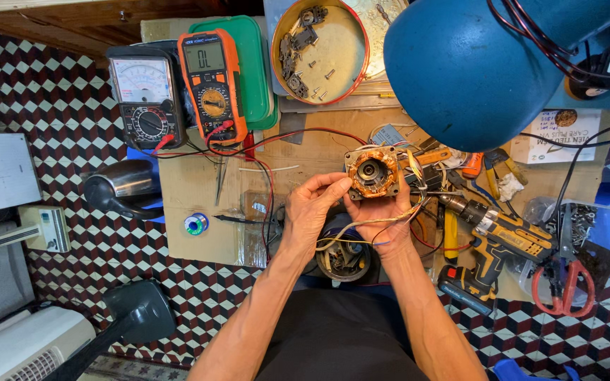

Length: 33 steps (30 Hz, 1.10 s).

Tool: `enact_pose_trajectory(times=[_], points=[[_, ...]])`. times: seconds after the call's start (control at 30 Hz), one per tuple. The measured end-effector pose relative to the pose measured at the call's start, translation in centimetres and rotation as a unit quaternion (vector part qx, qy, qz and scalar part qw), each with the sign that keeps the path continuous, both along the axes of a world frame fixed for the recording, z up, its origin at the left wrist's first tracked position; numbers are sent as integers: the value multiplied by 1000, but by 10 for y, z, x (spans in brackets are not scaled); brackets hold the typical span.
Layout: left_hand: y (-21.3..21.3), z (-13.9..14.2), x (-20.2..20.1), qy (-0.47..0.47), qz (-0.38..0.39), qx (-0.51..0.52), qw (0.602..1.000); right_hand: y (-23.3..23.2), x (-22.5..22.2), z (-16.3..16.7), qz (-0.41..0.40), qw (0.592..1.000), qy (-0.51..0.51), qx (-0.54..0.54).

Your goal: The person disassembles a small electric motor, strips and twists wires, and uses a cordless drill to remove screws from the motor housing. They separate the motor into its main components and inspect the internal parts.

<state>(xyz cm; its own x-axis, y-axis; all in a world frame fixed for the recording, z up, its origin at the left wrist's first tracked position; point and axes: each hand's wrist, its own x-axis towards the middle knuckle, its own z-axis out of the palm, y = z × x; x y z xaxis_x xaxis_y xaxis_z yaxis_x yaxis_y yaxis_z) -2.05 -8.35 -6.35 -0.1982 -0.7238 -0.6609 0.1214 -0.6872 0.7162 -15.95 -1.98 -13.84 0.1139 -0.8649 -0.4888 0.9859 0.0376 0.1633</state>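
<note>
Copper-wound square motor stator [372, 171] (round bore), right hand [384, 215] cupping it, left hand [310, 210] pinching its edge

A cardboard-covered table [199, 176] stands on a checkered floor [65, 106]. On it lie two meters [213, 85] [146, 95], a round tin of screws [323, 49], a solder spool [195, 224], a yellow drill [492, 247], red scissors [566, 286] and pliers [495, 166].

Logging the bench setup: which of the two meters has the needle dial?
The black meter on the left; its face has a needle scale. The orange meter beside it has a digital screen.
</note>
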Motion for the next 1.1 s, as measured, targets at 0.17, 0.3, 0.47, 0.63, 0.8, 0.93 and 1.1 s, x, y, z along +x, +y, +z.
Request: enact_pose_trajectory(times=[0.17,0.3,0.47,0.63,0.8,0.93,1.1], points=[[2,0,2,-10,-6,5,1000,3,-2,-3,5,1000,2,-12],[3,0,4,-2,-5,0,1000,5,-3,-5,10,1000,5,-8],[4,0,6,-20,-15,3,1000,8,-4,-6,20,999,36,-13],[5,3,9,-21,-26,-7,999,8,-7,-7,32,998,48,-23],[6,13,6,-62,-29,-26,997,9,-8,-7,27,996,65,-47],[14,28,-2,-196,-48,-169,965,11,-7,-8,32,996,72,-46],[22,37,-12,-200,-93,-183,958,13,-6,-12,36,994,85,-54]])
